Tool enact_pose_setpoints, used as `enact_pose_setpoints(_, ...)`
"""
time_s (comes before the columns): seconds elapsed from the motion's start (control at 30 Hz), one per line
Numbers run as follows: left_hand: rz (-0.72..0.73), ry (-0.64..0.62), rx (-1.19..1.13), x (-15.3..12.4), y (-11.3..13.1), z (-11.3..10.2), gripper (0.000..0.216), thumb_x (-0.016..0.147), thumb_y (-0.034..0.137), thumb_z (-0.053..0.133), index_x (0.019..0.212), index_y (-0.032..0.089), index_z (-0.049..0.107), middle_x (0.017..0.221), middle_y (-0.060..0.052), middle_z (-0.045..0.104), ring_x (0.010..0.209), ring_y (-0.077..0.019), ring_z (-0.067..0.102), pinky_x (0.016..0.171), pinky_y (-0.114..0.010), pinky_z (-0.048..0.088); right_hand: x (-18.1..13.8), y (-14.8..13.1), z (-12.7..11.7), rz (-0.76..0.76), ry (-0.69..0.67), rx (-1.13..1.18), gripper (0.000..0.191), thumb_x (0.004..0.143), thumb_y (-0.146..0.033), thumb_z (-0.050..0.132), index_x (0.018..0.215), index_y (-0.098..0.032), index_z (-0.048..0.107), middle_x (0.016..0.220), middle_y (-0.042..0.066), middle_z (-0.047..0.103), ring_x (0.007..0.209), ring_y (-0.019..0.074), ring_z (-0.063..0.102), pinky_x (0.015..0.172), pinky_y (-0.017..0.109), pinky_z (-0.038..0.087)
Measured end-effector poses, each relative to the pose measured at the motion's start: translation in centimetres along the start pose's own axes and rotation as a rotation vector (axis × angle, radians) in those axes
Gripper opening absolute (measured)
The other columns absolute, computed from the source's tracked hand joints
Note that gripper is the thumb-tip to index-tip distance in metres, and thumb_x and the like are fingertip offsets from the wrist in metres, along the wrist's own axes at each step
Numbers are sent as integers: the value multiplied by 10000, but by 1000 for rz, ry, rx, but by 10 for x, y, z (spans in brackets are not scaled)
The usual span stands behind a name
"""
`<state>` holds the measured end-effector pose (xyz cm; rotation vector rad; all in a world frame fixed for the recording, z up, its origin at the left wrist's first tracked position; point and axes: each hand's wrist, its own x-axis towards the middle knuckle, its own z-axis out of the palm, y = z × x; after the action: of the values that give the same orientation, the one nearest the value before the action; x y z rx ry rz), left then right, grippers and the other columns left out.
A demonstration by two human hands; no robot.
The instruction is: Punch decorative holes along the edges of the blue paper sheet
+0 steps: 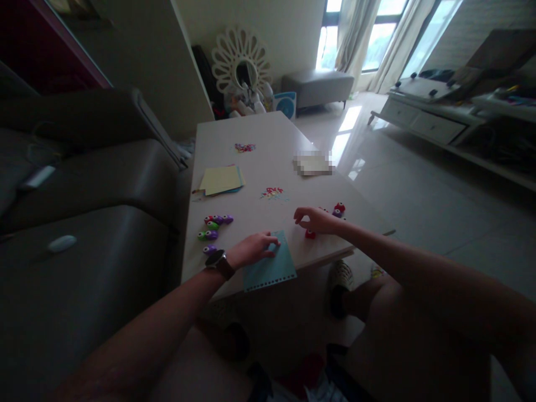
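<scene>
Cluster of purple, green and red pieces [212,225] lies near the left edge of the table [259,128]; left hand [256,249] rests on a blue sheet [270,272] at the near edge, thumb apart from curved fingers; right hand [315,219], beside a red piece [310,234] toward the near right corner, curls thumb toward forefinger; cannot tell whether they pinch anything.

Matt paper sheet [270,271], glossy floor [402,190], smooth, possibly lacquered table [268,167]

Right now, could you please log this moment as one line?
left hand: over blue sheet | right hand: near red piece, grip unclear | farther out: colourful bits, yellow sheet
</scene>
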<state>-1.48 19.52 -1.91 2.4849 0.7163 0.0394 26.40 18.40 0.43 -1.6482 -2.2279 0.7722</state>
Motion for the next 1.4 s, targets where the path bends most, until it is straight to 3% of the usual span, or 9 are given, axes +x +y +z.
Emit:
enact_pose_setpoints(0.23, -40, -16, 6, -1, 4, -1, 309, 893, 245, 704, 1200, 235, 678, 1067, -61, 610, 856, -186, 611, 803, -309, 475, 23, -10, 15, -10, -85, 7, 288, 883, -124, 572, 1149, -204, 650, 1098, 45, 765, 1026, 200, 689, 931, 318, 467)
enact_pose_setpoints(0.4, -45, -24, -21, -4, 4, 0, 336, 889, 231, 706, 1222, 235, 669, 1102, -64, 615, 878, -190, 619, 831, -315, 478, 34, -7, 12, 20, 49, -66, 528, 859, -102, 591, 1377, -195, 537, 1456, 157, 557, 1362, 283, 484, 1096, 435, 367)
enact_pose_setpoints(0.53, -26, -11, -34, -7, 3, 0, 321, 891, 241, 705, 1210, 239, 669, 1080, -59, 612, 846, -179, 609, 801, -304, 475, 30, -3, 2, 9, 98, -106, 406, 891, -177, 623, 1296, -206, 603, 1306, 136, 655, 1231, 278, 577, 1056, 441, 400)
enact_pose_setpoints(0.7, -34, -24, -21, -8, 5, -4, 353, 873, 242, 708, 1223, 237, 662, 1076, -62, 600, 838, -180, 597, 792, -304, 472, 18, -4, -10, -118, -125, -192, 219, 780, -306, 801, 962, -224, 711, 1090, 68, 731, 1096, 271, 632, 1012, 411, 404)
enact_pose_setpoints(0.8, -55, -31, -19, -8, 5, -7, 364, 864, 243, 701, 1225, 231, 655, 1100, -66, 602, 880, -190, 607, 827, -315, 474, 13, -5, -15, -79, -239, -269, 159, 711, -251, 825, 819, -236, 709, 951, 47, 741, 972, 262, 657, 903, 383, 440)
enact_pose_setpoints(0.93, -52, -32, -10, -8, 4, -10, 368, 872, 258, 689, 1235, 223, 641, 1101, -70, 608, 884, -195, 607, 821, -320, 474, 9, -5, -19, 34, -274, -299, 134, 684, -154, 747, 786, -234, 710, 824, 32, 724, 766, 220, 648, 700, 328, 440)
enact_pose_setpoints(1.13, -45, -31, -28, -8, 2, -10, 370, 857, 233, 711, 1221, 217, 645, 1080, -66, 604, 852, -184, 596, 793, -309, 471, 6, -2, -21, 30, -326, -271, 286, 632, -44, 681, 840, -238, 714, 872, 26, 740, 765, 205, 656, 695, 310, 439)
enact_pose_setpoints(1.3, -52, -28, -34, -7, 1, -9, 361, 851, 240, 714, 1206, 224, 650, 1081, -61, 605, 847, -182, 595, 794, -309, 473, 8, 3, -17, -45, -231, -274, 140, 746, -194, 736, 876, -236, 707, 949, 46, 731, 890, 232, 662, 842, 340, 460)
enact_pose_setpoints(1.4, -56, -28, -31, -7, 3, -10, 373, 853, 244, 721, 1219, 221, 649, 1085, -61, 609, 869, -188, 605, 810, -310, 471, 10, 7, -15, -112, -199, -250, 208, 746, -199, 753, 949, -223, 712, 1065, 65, 712, 995, 245, 652, 912, 342, 459)
